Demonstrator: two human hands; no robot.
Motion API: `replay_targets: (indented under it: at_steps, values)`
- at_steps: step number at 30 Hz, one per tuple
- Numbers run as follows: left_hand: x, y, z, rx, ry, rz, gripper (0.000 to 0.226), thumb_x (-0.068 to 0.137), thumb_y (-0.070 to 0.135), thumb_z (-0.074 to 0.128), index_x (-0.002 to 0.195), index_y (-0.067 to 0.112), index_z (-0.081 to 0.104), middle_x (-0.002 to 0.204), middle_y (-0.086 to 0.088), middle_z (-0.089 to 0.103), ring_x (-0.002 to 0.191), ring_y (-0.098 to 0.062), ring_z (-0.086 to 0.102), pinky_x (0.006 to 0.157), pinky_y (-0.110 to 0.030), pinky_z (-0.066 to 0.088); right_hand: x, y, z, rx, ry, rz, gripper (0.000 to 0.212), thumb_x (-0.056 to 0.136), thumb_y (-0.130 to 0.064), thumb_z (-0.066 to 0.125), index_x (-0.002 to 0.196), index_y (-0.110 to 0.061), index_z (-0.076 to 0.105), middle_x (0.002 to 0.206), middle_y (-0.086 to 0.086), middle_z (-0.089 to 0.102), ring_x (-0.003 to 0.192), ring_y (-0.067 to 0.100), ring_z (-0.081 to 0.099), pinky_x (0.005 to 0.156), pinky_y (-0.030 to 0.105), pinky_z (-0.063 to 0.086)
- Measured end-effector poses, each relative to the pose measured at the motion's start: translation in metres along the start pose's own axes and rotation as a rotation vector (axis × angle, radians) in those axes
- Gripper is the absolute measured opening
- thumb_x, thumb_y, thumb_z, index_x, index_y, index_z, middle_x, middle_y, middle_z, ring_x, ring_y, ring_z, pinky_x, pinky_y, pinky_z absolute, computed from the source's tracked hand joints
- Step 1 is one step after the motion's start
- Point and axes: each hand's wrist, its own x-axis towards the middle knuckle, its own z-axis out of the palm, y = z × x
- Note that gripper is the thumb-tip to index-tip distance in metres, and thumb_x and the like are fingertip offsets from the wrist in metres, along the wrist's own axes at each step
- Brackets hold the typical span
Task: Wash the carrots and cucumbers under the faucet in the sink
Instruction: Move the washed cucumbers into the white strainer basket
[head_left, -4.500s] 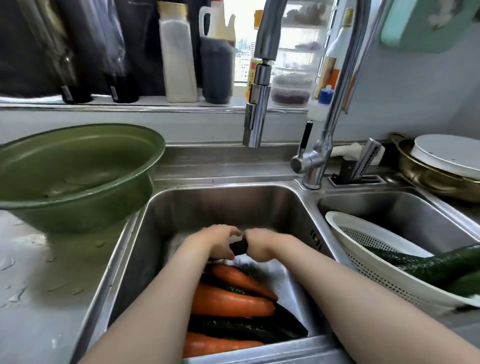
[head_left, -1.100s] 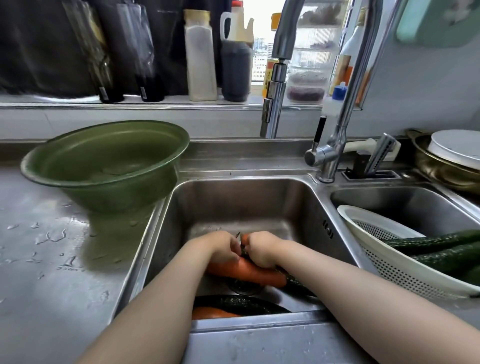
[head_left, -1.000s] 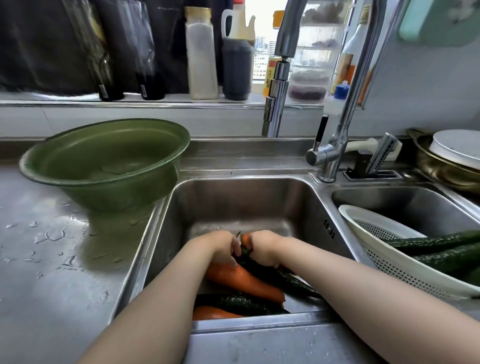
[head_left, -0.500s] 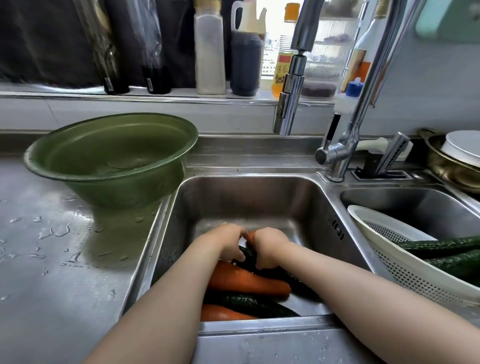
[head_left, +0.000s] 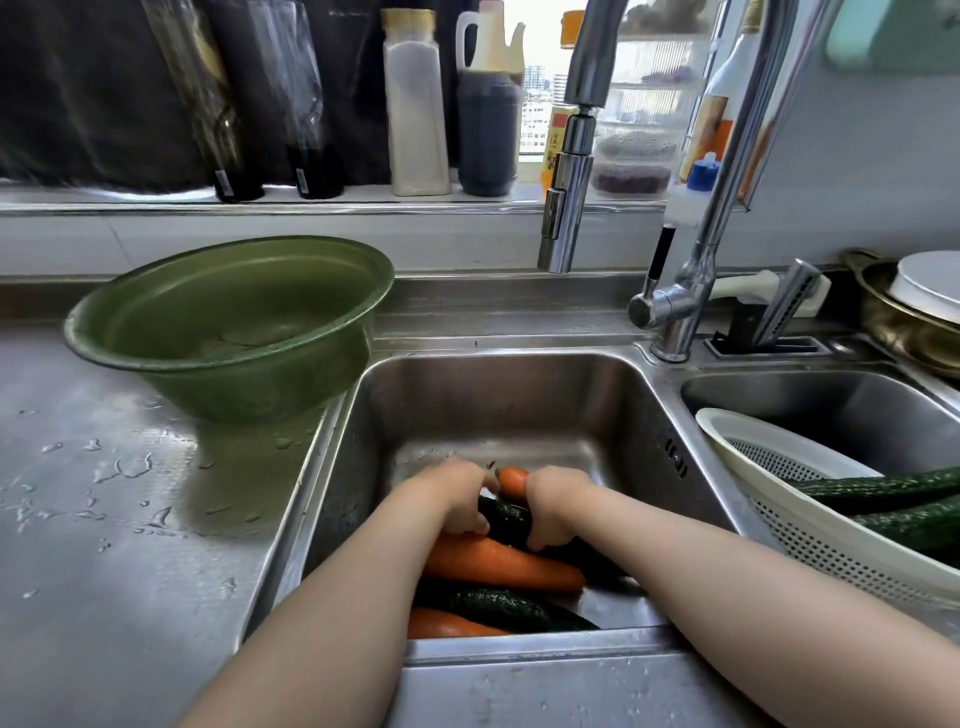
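In the left steel sink (head_left: 519, 400) both hands are low over a pile of vegetables. My left hand (head_left: 452, 496) and my right hand (head_left: 558, 506) are closed side by side on one dark green cucumber (head_left: 506, 517). A carrot tip (head_left: 511, 480) shows just behind them. Below lie a long carrot (head_left: 498, 564), another cucumber (head_left: 511, 608) and a second carrot (head_left: 447, 629). The faucet spout (head_left: 566, 208) hangs above the sink; no water stream is visible.
A green basin (head_left: 228, 332) stands on the wet counter at the left. A white colander (head_left: 810, 525) holding cucumbers (head_left: 883, 488) leans in the right sink. Bottles line the window ledge; a brass pot with a white plate sits far right.
The hands stay together in the sink, rubbing the cucumber they hold. The view has shifted slightly, and the carrot tip behind the hands shows more.
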Motion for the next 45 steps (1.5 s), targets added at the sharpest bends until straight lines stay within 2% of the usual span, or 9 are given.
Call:
replay_targets:
  at_steps: [4, 10, 15, 18, 24, 28, 35, 40, 45]
  values:
    - [0.002, 0.002, -0.004, 0.033, 0.074, 0.048, 0.061, 0.083, 0.036, 0.08, 0.139, 0.029, 0.057, 0.137, -0.001, 0.063, 0.127, -0.026, 0.057, 0.099, -0.033, 0.046, 0.002, 0.006, -0.013, 0.306, 0.135, -0.013, 0.027, 0.075, -0.039, 0.078, 0.09, -0.02, 0.067, 0.086, 0.002, 0.07, 0.082, 0.025, 0.068, 0.063, 0.031, 0.049]
    - [-0.003, -0.012, -0.012, -0.041, -0.104, -0.041, 0.061, 0.098, 0.032, 0.068, 0.153, 0.026, 0.043, 0.153, -0.002, 0.049, 0.135, -0.027, 0.05, 0.106, -0.034, 0.043, -0.013, 0.0, -0.034, 0.234, 0.318, -0.118, 0.036, 0.08, -0.046, 0.077, 0.103, -0.02, 0.069, 0.105, 0.002, 0.065, 0.098, 0.021, 0.062, 0.076, 0.032, 0.05]
    - [-0.01, -0.018, -0.021, -0.129, -0.072, -0.065, 0.064, 0.099, 0.033, 0.067, 0.157, 0.027, 0.039, 0.155, -0.002, 0.048, 0.134, -0.025, 0.051, 0.105, -0.032, 0.043, -0.024, -0.02, -0.01, 0.12, -0.416, -0.137, 0.034, 0.086, -0.045, 0.077, 0.07, -0.015, 0.071, 0.056, -0.004, 0.068, 0.055, 0.018, 0.061, 0.056, 0.027, 0.052]
    - [-0.012, -0.016, -0.022, -0.164, -0.066, -0.05, 0.064, 0.099, 0.038, 0.067, 0.156, 0.026, 0.04, 0.156, -0.002, 0.046, 0.135, -0.025, 0.051, 0.1, -0.031, 0.042, -0.027, -0.029, -0.002, -0.018, -0.422, -0.104, 0.038, 0.084, -0.044, 0.079, 0.066, -0.013, 0.07, 0.06, -0.001, 0.072, 0.061, 0.02, 0.068, 0.074, 0.03, 0.061]
    - [-0.014, -0.018, -0.023, -0.162, -0.041, -0.048, 0.055, 0.098, 0.035, 0.068, 0.149, 0.027, 0.05, 0.15, -0.002, 0.052, 0.132, -0.025, 0.052, 0.1, -0.032, 0.041, -0.035, -0.047, -0.005, -0.348, -0.302, -0.171, 0.037, 0.084, -0.054, 0.075, 0.076, -0.018, 0.069, 0.064, -0.01, 0.069, 0.063, 0.006, 0.063, 0.071, 0.028, 0.05]
    - [-0.013, -0.017, -0.025, -0.176, -0.017, -0.079, 0.061, 0.1, 0.036, 0.065, 0.155, 0.024, 0.041, 0.147, -0.005, 0.053, 0.115, -0.022, 0.064, 0.095, -0.034, 0.049, -0.033, -0.036, -0.015, -0.334, -0.143, -0.179, 0.065, 0.085, -0.043, 0.077, 0.141, -0.026, 0.049, 0.068, -0.006, 0.047, 0.072, 0.023, 0.054, 0.074, 0.032, 0.046]
    - [-0.012, -0.018, -0.023, -0.208, -0.035, -0.071, 0.044, 0.099, 0.029, 0.065, 0.14, 0.018, 0.052, 0.119, -0.002, 0.066, 0.094, -0.014, 0.071, 0.094, -0.036, 0.055, -0.009, -0.004, -0.005, -0.249, -0.123, -0.085, 0.042, 0.075, -0.056, 0.082, 0.076, -0.019, 0.062, 0.069, -0.002, 0.059, 0.079, 0.025, 0.062, 0.071, 0.031, 0.052]
    - [-0.014, -0.018, -0.024, -0.262, -0.049, -0.077, 0.056, 0.099, 0.03, 0.064, 0.15, 0.02, 0.042, 0.124, -0.003, 0.063, 0.091, -0.011, 0.073, 0.095, -0.037, 0.056, -0.005, -0.001, -0.01, -0.25, -0.134, -0.101, 0.037, 0.076, -0.049, 0.083, 0.073, -0.017, 0.065, 0.069, 0.0, 0.061, 0.075, 0.024, 0.062, 0.068, 0.029, 0.049]
    - [-0.016, -0.017, -0.03, -0.369, -0.002, -0.059, 0.048, 0.1, 0.034, 0.063, 0.142, 0.022, 0.041, 0.11, 0.002, 0.063, 0.087, -0.012, 0.073, 0.09, -0.035, 0.056, -0.017, 0.016, -0.045, -0.069, -0.087, -0.13, 0.037, 0.073, -0.032, 0.082, 0.1, -0.009, 0.07, 0.091, 0.009, 0.075, 0.075, 0.024, 0.069, 0.062, 0.03, 0.054]
